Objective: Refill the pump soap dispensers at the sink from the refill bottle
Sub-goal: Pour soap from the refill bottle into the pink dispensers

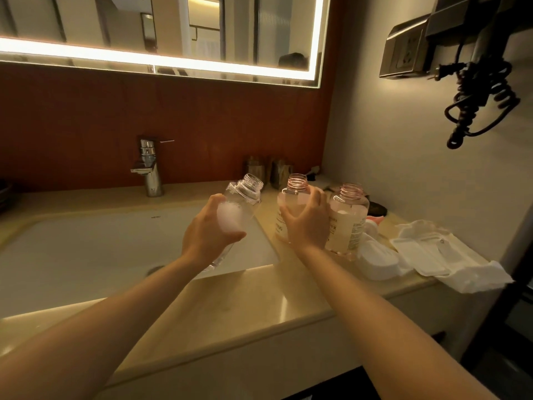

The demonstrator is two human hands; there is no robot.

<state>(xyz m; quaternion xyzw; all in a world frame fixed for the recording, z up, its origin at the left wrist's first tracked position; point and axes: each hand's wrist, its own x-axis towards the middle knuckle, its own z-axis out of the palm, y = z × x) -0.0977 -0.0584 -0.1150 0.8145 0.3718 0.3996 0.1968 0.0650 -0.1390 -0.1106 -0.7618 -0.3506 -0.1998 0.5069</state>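
At the bathroom table (259,301) beside the sink (86,249), the left grip (207,235) curls round a tilted clear bottle (245,194) above it; the right grip (308,223) clasps an open dispenser (284,206) standing upright. The mouths should meet closely before a slow tip.

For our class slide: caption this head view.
Left hand tilts open bottle over sink; right hand grips upright dispenser bottle.
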